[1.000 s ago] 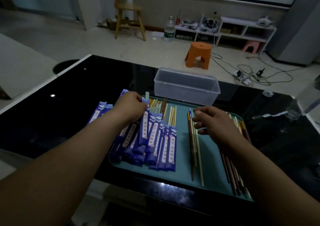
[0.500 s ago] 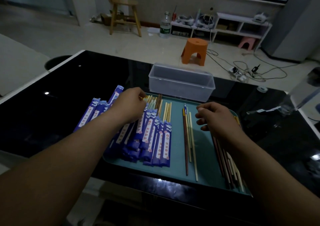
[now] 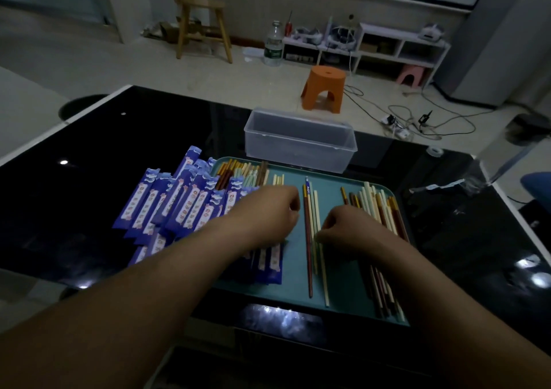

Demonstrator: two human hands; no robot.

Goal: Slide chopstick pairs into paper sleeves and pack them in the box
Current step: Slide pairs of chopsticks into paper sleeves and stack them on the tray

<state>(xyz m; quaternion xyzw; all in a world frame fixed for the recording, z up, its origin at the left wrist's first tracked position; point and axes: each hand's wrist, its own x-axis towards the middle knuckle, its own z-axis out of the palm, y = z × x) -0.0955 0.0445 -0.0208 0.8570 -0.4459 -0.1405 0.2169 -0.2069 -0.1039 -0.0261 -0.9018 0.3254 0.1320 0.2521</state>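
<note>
my left grip (image 3: 268, 212) curled over blue sleeves (image 3: 179, 206) on the tray (image 3: 293, 269); cannot tell if it holds one. my right grip (image 3: 348, 224) curled beside loose chopsticks (image 3: 309, 263) mid-tray, hold unclear; box (image 3: 298, 147) behind tray on desk (image 3: 119, 150).

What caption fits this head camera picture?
Left hand and right hand flank loose chopsticks on a teal tray, blue paper sleeves alongside, clear plastic box behind.
</note>
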